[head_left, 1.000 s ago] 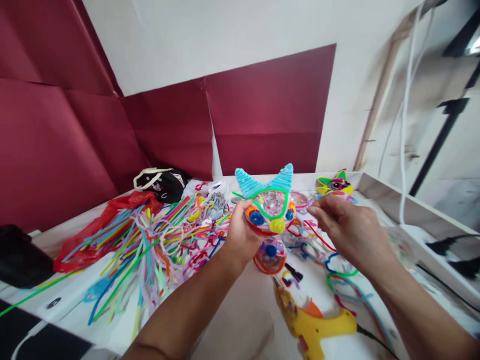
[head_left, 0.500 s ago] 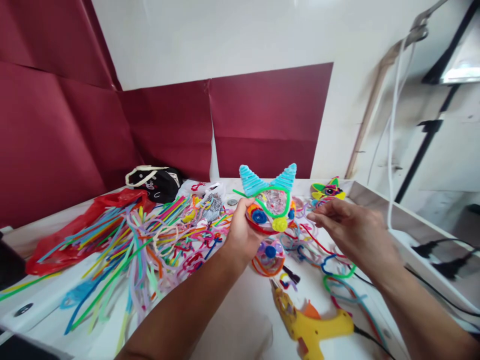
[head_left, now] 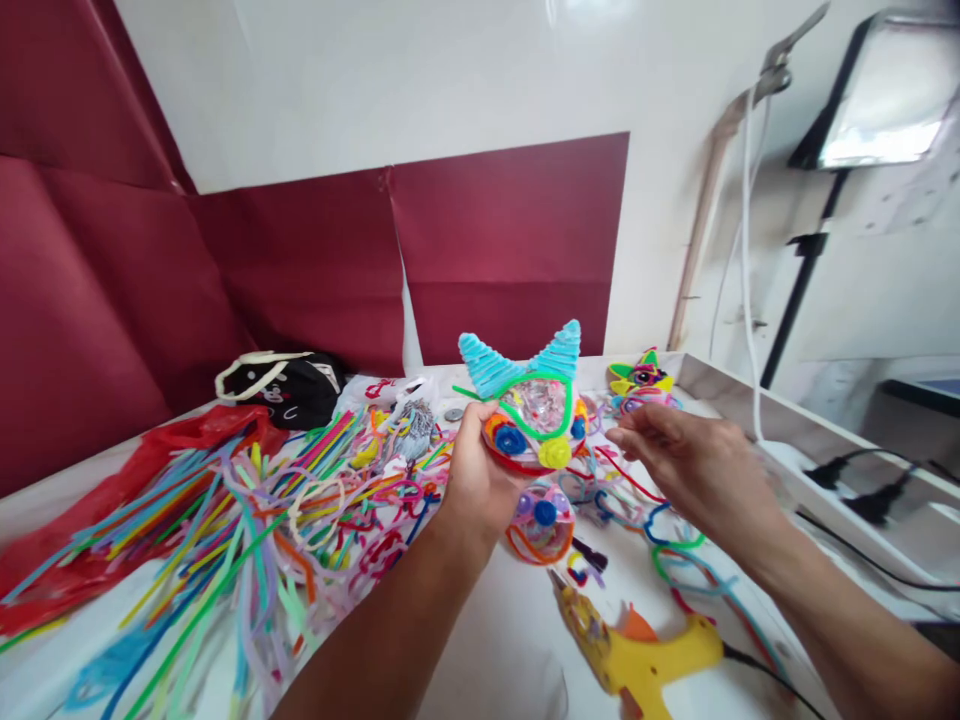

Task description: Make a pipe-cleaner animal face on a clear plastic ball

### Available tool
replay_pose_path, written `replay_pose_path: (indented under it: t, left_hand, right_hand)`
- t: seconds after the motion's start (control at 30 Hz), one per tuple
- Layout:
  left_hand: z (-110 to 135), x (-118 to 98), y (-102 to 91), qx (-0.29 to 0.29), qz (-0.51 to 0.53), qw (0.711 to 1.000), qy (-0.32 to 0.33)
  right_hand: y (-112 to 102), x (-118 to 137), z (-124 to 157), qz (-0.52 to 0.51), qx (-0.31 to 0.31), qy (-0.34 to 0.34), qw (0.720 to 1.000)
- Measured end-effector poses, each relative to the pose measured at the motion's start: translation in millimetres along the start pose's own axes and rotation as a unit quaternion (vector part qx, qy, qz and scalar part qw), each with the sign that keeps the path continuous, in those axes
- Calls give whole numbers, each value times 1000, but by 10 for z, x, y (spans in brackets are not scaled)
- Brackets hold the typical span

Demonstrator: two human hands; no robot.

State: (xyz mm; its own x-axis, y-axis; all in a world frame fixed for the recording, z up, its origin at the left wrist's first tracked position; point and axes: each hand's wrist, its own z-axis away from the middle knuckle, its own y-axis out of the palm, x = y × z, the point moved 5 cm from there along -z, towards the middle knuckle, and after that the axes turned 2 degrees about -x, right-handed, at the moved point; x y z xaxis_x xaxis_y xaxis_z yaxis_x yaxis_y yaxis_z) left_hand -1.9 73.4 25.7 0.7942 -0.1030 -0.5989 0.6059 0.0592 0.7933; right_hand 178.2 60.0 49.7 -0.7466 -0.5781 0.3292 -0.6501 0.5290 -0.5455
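My left hand (head_left: 480,475) grips a pipe-cleaner cat face (head_left: 501,378) by its left side. The face has light-blue ears, a green loop on the forehead, blue coiled eyes, a yellow coiled nose and a red lower edge. A green pipe-cleaner end sticks out to its left. My right hand (head_left: 686,455) hovers apart from the face on its right, with thumb and fingers pinched together. Whatever lies between those fingertips, if anything, is too small to make out. Below the face lies another pipe-cleaner piece (head_left: 541,545) with an orange loop and blue coil.
A yellow hot glue gun (head_left: 660,655) lies in front, its cord running right. Many loose pipe cleaners (head_left: 247,540) spread over the left, partly on a red plastic bag (head_left: 169,450). A black bag (head_left: 296,395) stands behind. A yellow-green pipe-cleaner figure (head_left: 641,375) sits at the back right.
The camera view has swung slightly to the right, so the surroundings shift left. Both hands keep nearly the same pose, and the cat face stays in my left hand.
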Motion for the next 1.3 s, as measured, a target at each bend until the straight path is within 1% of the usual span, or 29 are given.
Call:
replay_pose_path:
  t: [0.17,0.47,0.7,0.87,1.1,1.3]
  left_hand:
    - [-15,-30,-2,4,-9,1000,-4]
    - [10,-78,14,2,11,1000,-7]
    - [31,-51,44,-2,8,1000,-9]
    - [65,-28,84,3,-4,1000,20]
    - [97,6,98,21,-22,999,16]
    - [69,12,92,29,-25,999,19]
  right_hand:
    - [-6,46,34,10,-13,-3,1000]
    - [-30,-1,38,28,-13,3,1000]
    - [-127,78,8,21,-38,0,999]
    - [-195,109,-10,12,-31,11,999]
    - [-276,121,-33,21,-36,18,999]
    - [-259,109,-27,-10,-26,17,999]
